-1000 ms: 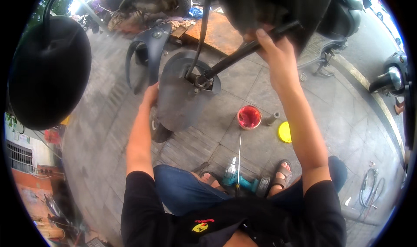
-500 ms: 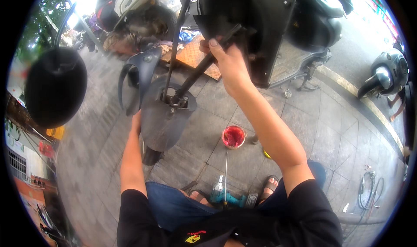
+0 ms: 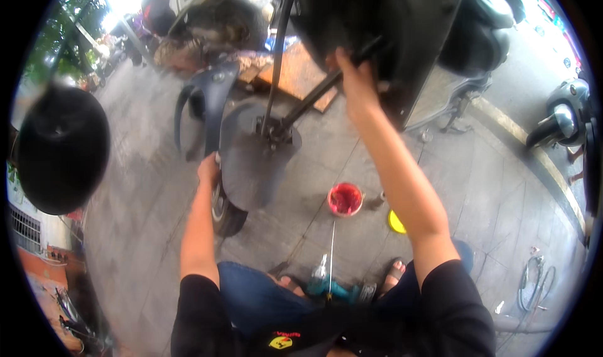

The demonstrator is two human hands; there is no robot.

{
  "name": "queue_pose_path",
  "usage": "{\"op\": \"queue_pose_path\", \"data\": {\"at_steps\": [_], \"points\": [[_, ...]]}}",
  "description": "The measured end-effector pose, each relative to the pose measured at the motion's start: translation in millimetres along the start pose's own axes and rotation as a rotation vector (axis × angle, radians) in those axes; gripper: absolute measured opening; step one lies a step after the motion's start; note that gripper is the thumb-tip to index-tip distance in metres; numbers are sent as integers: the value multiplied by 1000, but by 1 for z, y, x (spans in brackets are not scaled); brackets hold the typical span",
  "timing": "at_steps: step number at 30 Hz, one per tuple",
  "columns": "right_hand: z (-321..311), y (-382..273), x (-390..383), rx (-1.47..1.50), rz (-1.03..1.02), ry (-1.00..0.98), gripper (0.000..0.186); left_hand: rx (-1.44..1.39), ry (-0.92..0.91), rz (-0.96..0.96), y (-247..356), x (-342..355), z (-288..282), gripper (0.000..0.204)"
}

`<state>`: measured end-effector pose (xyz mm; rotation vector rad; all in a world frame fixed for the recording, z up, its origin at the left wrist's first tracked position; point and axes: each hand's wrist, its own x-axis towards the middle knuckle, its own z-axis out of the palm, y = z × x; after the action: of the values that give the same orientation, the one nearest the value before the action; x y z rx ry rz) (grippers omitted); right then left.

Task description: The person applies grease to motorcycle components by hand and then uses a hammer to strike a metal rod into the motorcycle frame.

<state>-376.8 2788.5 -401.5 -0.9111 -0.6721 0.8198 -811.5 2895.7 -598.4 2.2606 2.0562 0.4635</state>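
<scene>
Fork assembly [image 3: 264,156] sits just off mid-view toward 9-10 o'clock, over the pavement [image 3: 144,231]. Clock read from mid-view unless noted.

Long axis: black steering tube [image 3: 314,99] runs slantwise, upper end pointing between 1 and 2 o'clock, lower end between 7 and 8, entering the grey fender [image 3: 251,162]. Fender's own long axis steeper, about 1 to 7 o'clock. Wheel [image 3: 231,220] sticks out at the fender's 7 o'clock end. Black cable [image 3: 280,49] rises from the tube's foot toward 12-1 o'clock.

Right hand [image 3: 357,80]: wrapped round the steering tube near its upper end, in front of the black scooter body [image 3: 402,36]; some blur. Left hand [image 3: 208,168]: at the left edge of fender and wheel, fingertips hidden, can't tell if pinching or only pressed there. Blue-grey panel [image 3: 220,99] lies at 12 o'clock from the left hand.

Others: tub with red paste [image 3: 345,200] at 4 o'clock; from it, small grey cylinder [image 3: 377,200] at 3, yellow lid [image 3: 396,222] at 4, beside the right forearm. Screwdriver [image 3: 332,256] toward 6 o'clock, shaft pointing to 12, across the teal power tool [image 3: 341,290]. Round black mirror [image 3: 63,149] at 9 o'clock, coiled hose [image 3: 532,285] at 4, rusty board [image 3: 301,74] at 12.
</scene>
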Motion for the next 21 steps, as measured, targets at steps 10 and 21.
{"op": "queue_pose_path", "data": {"at_steps": [10, 21], "points": [[-3, 49, -27, -149, 170, -144, 45, -137, -5, 41, -14, 3, 23, 34], [-14, 48, -35, -313, 260, -268, 58, -252, 33, 127, -29, 3, 30, 47]]}}
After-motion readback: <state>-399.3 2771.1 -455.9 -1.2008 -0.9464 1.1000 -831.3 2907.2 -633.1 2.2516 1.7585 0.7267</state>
